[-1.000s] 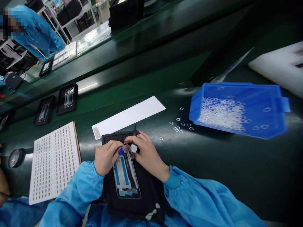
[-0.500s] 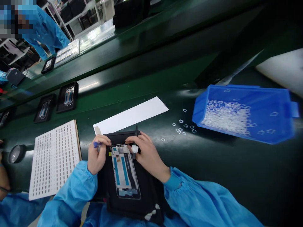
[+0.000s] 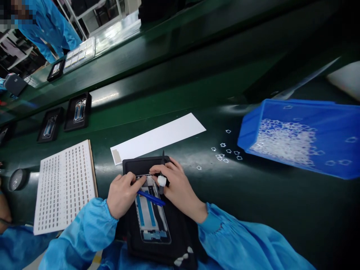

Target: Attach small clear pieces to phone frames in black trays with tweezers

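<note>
A phone frame [image 3: 149, 221] with blue strips lies in a black tray [image 3: 135, 240] in front of me. My left hand [image 3: 123, 193] is closed around a slim blue pen-shaped tool [image 3: 152, 198], which slants across the phone frame. Its index fingertip presses at the frame's top end. My right hand [image 3: 178, 187] grips a slim black pointed tool with a white wrap [image 3: 161, 181], its point turned away from me. The right fingertips meet the top edge of the phone frame, close to the left ones, and hide part of that end.
Beyond the tray lies a white strip [image 3: 163, 138]. Small white ring-like pieces [image 3: 223, 145] are scattered beside a blue bin [image 3: 253, 127] of similar pieces. A perforated white board [image 3: 64, 187] and a round dish [image 3: 17, 180] are left; other trays [image 3: 78, 112] stand farther off.
My left hand has moved right onto the top of the phone frame, and its blue tool now points across the frame. My right hand stays at the frame's top edge. The view has shifted slightly.
</note>
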`<state>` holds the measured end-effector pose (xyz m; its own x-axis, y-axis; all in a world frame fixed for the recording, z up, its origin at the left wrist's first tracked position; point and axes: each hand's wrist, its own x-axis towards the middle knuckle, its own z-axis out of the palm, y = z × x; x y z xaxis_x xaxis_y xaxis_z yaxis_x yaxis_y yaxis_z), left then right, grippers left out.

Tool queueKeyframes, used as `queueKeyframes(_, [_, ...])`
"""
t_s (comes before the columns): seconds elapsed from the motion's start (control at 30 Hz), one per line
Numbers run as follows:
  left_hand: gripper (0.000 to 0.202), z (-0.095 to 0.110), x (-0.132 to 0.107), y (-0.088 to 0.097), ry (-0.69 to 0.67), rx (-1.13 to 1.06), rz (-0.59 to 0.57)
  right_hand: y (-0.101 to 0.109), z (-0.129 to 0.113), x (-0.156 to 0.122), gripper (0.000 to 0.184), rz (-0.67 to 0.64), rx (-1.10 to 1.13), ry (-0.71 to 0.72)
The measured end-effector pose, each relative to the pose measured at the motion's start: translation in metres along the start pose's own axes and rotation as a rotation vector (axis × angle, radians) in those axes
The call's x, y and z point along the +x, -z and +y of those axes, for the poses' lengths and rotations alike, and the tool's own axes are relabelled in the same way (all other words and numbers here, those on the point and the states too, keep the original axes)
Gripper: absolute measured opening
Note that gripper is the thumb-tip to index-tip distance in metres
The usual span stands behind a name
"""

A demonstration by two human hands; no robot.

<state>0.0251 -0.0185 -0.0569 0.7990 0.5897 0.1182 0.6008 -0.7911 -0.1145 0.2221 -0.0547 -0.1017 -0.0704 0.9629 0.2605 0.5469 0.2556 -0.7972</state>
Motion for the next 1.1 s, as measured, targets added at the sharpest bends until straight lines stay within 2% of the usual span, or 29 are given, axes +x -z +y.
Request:
queueKeyframes(0.17, [0.028,0.002,0.006,0.007,-0.020,0.016,-0.085,0.001,-0.001,0.001,0.024,0.003,-0.001,-0.011])
queueKeyframes(0.4, [0.031,0.001,0.002,0.002,-0.019,-0.007,-0.030,0.001,0.000,0.001,0.018,0.006,-0.001,-0.007])
queueKeyframes(0.57, [0.025,0.003,0.009,0.006,-0.031,-0.045,-0.171,0.005,-0.002,0.000,0.017,0.077,0.037,0.011])
queueKeyframes(0.63, [0.027,0.004,0.010,0.005,-0.016,-0.069,-0.211,0.009,-0.004,0.000,0.021,0.155,0.112,-0.031])
queueKeyframes(0.73, [0.032,0.000,0.008,0.002,0.030,-0.149,-0.218,0.019,-0.008,0.005,0.034,0.265,0.269,-0.217])
queueKeyframes(0.83, [0.035,-0.017,0.003,-0.003,0.125,-0.252,-0.141,0.026,-0.012,0.024,0.047,0.223,0.439,-0.366])
queueKeyframes(0.93, [0.035,-0.044,0.001,-0.010,0.342,-0.214,-0.046,0.020,-0.015,0.054,0.050,0.099,0.588,-0.410])
queueKeyframes(1.0, [0.036,-0.059,-0.001,-0.016,0.445,-0.134,-0.090,0.007,-0.015,0.075,0.050,0.049,0.605,-0.421])
queueKeyframes(1.1, [0.047,-0.069,-0.002,-0.024,0.472,-0.068,-0.252,-0.021,-0.013,0.104,0.043,-0.007,0.539,-0.435])
